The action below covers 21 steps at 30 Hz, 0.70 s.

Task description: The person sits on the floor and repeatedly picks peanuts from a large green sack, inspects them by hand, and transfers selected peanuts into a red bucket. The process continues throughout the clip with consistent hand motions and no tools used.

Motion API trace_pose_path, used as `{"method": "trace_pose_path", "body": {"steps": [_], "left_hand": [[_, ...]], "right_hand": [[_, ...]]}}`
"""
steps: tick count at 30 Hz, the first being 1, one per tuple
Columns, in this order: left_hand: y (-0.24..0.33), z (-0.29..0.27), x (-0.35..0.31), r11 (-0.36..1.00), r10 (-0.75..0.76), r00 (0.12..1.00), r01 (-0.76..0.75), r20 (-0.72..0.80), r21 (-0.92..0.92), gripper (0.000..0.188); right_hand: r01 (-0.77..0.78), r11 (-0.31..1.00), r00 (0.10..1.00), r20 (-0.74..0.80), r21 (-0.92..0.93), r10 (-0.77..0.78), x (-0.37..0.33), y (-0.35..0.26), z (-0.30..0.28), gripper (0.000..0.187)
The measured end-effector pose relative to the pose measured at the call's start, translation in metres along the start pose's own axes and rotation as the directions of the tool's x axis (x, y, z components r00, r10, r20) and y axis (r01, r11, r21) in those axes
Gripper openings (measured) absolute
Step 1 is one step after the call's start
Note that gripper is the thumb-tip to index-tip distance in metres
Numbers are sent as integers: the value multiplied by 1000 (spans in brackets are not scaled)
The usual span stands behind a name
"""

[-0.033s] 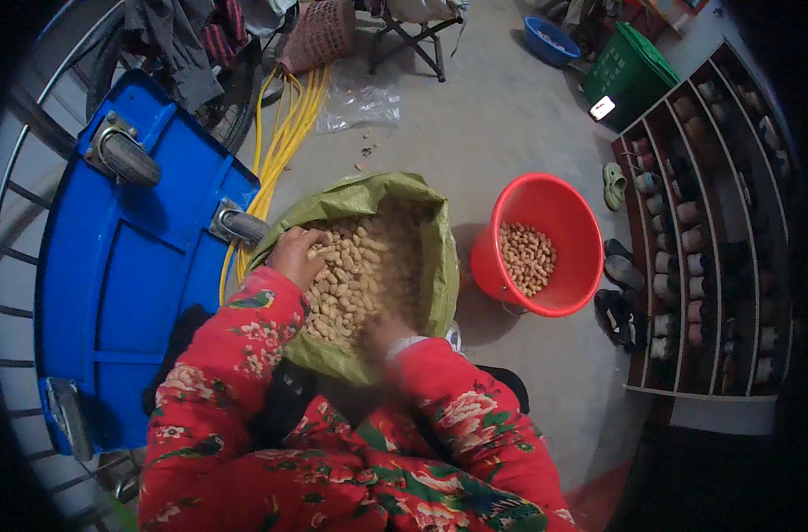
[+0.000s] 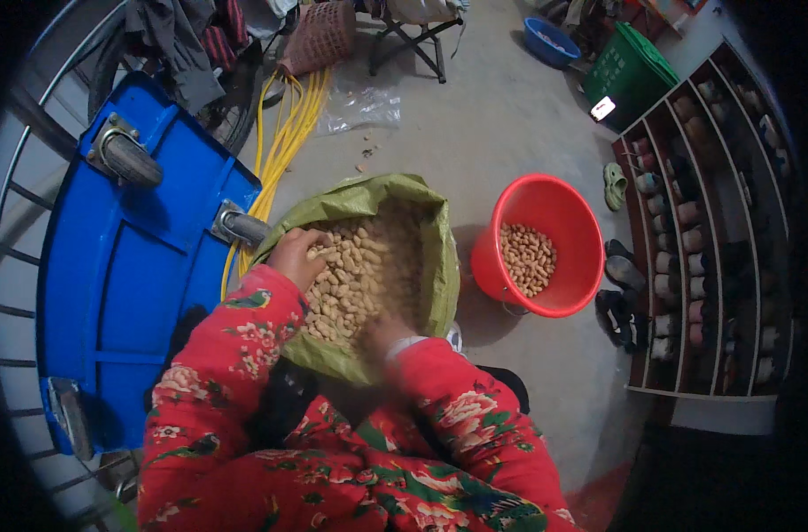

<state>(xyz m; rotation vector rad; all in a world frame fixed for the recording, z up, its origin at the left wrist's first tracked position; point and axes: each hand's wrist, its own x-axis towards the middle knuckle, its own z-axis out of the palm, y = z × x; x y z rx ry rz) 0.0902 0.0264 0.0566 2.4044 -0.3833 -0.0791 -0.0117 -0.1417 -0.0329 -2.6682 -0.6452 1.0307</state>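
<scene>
An olive-green woven sack [image 2: 359, 202] stands rolled down before me, filled with unshelled peanuts [image 2: 346, 279]. My left hand [image 2: 296, 255] is inside its left rim, fingers curled round peanuts at the edge of the heap. At the near side of the sack my right hand [image 2: 386, 335] reaches into the peanuts; it is smeared by motion, and its fingers are hidden. To the right of the sack stands a red bucket [image 2: 579, 257], with more peanuts in its bottom. Neither hand touches the bucket.
An upturned blue trolley platform [image 2: 138, 301] with wheels leans at the left, beside yellow hose or cable [image 2: 284, 133]. A shoe rack [image 2: 714, 239] lines the right, with loose shoes before it. Farther back are a folding stool [image 2: 413, 40], green bin [image 2: 630, 75] and blue basin [image 2: 550, 43].
</scene>
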Motion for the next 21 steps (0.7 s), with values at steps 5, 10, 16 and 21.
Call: {"method": "trace_pose_path", "body": {"steps": [5, 10, 16, 21], "left_hand": [[32, -31, -24, 916, -49, 998, 64, 50, -395, 19], [55, -17, -47, 770, -173, 981, 193, 91, -609, 21], [59, 20, -43, 757, -253, 959, 280, 130, -591, 22], [43, 33, -42, 874, -59, 996, 80, 60, -479, 25]], "right_hand": [[-15, 755, 948, -229, 656, 219, -8, -12, -17, 31], [76, -361, 990, -27, 929, 137, -40, -28, -66, 42], [42, -676, 994, -96, 736, -43, -32, -37, -66, 52], [19, -671, 999, -45, 742, -22, -26, -25, -60, 51]]}}
